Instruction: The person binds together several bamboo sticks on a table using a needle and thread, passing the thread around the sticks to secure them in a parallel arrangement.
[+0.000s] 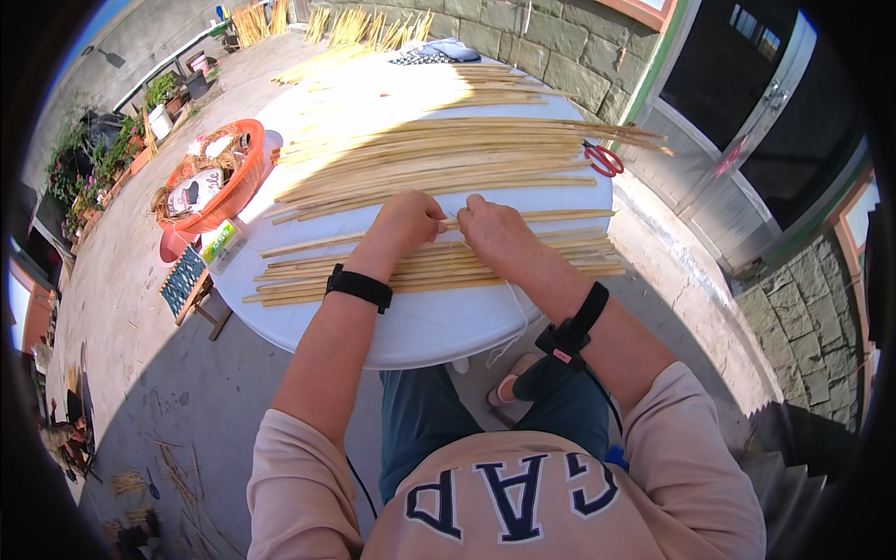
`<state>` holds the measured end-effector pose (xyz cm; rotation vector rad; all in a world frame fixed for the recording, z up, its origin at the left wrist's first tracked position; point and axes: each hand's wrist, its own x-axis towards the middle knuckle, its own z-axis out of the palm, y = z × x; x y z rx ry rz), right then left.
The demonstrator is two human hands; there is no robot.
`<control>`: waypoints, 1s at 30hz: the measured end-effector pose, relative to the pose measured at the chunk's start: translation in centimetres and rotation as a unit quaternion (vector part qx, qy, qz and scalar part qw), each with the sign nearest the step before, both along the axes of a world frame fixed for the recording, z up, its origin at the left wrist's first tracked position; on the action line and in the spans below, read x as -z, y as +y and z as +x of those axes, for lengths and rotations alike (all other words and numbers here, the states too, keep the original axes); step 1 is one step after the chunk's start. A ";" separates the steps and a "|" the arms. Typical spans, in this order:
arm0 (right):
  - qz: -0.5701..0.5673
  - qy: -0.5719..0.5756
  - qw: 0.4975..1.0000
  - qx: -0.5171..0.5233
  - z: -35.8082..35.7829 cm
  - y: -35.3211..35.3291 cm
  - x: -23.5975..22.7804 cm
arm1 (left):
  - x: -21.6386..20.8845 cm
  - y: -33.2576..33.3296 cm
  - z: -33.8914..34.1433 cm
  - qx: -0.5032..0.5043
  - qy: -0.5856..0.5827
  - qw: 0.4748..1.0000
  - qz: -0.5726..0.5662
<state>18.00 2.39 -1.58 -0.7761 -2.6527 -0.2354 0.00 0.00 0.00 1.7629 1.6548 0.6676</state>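
Over the near part of a round white table [308,333], both hands work close together above a single straw-coloured stalk [560,217]. My left hand [411,222] is closed in a pinch at a thin white string [519,313]. Fingers curled, my right hand [493,233] pinches the same string, whose loose end hangs past the table's front edge. Just below the hands lies a row of stalks [420,280] side by side, partly hidden by my wrists. A larger spread of loose stalks [439,149] lies beyond my hands.
Red-handled scissors [605,161] lie at the table's right edge. An orange basin [245,177] with bundled things stands at the left, near a green-and-white packet [220,245] and a small stool [187,285]. Folded cloth [439,51] rests at the far edge.
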 end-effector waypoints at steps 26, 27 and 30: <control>-0.590 0.414 0.686 0.101 0.6 -7.0 -0.6 | -1.5 -1.3 -0.2 -0.031 -0.096 0.994 0.031; -0.574 0.421 0.698 0.076 0.6 -7.2 -0.5 | -1.9 -1.6 -0.1 -0.029 -0.103 0.994 0.033; -0.553 0.419 0.717 0.075 0.6 -7.9 -0.7 | -3.4 -2.6 0.1 -0.034 -0.123 0.991 0.026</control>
